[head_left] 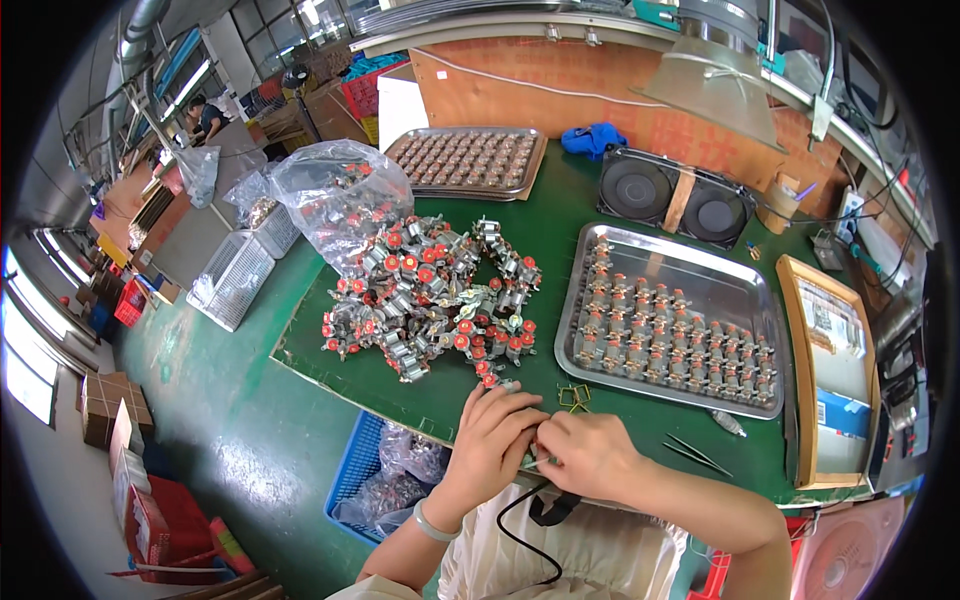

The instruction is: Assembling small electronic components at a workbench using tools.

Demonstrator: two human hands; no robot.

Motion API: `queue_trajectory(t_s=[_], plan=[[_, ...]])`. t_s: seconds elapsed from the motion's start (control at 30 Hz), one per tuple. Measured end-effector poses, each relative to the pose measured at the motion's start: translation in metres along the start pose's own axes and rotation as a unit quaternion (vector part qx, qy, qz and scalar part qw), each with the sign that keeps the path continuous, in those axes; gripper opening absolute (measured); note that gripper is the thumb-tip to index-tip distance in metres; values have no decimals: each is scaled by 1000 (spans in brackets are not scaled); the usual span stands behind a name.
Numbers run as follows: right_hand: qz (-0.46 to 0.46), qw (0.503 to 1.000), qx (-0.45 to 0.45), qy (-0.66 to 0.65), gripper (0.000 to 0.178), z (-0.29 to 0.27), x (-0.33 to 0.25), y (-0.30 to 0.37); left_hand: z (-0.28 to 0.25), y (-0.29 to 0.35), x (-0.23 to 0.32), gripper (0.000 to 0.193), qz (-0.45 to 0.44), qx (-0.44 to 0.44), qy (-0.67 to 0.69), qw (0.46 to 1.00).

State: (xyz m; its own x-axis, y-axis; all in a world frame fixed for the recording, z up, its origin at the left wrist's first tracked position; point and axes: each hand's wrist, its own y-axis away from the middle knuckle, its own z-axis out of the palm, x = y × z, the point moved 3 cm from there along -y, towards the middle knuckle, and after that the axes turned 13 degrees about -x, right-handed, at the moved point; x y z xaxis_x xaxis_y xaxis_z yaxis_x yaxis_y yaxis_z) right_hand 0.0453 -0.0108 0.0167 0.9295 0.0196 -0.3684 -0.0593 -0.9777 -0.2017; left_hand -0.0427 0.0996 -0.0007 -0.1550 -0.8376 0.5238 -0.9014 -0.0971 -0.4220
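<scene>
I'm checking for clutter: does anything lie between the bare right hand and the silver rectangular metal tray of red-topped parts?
Yes: small, thin yellow frame-like pieces lie on the green tabletop, between the bare right hand and the near-left corner of the silver metal tray. Nothing taller shows there.

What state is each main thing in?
Silver cylindrical red-ended parts: heaped loose
Near rectangular silver metal tray: partly filled
Far rectangular silver metal tray: mostly filled
Clear plastic bag: partly filled
Blue plastic crate: holding bags
Thin metal tweezers: unheld
Left hand: fingers bent
Right hand: fingers curled
</scene>
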Motion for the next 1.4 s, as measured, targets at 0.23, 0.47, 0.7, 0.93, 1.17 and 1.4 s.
queue_trajectory(t_s=[0.23, 0.47, 0.7, 0.93, 1.17, 1.4], plan=[[-7, 990, 53, -130, 18, -20, -8, 0, 0, -5, -2, 28, -14, -33, -25, 999], [242, 738, 22, -629, 12, -12, 0, 15, 14, 4, 16, 37, 5, 142, 328, 934], [59, 973, 155, -163, 26, -44, -5, 15, 3, -7, 24, 37, -28, 37, 296, 954], [-1, 992, 127, 1, 29, -50, -12, 20, 5, -5, 30, 29, -31, 54, 269, 961], [114, 975, 112, -152, 20, -40, -8, 23, 9, -11, 31, 29, 51, 174, 80, 980], [211, 938, 119, -248, 28, -46, 39, 36, 13, 1, 11, 35, -108, 149, 422, 888]])
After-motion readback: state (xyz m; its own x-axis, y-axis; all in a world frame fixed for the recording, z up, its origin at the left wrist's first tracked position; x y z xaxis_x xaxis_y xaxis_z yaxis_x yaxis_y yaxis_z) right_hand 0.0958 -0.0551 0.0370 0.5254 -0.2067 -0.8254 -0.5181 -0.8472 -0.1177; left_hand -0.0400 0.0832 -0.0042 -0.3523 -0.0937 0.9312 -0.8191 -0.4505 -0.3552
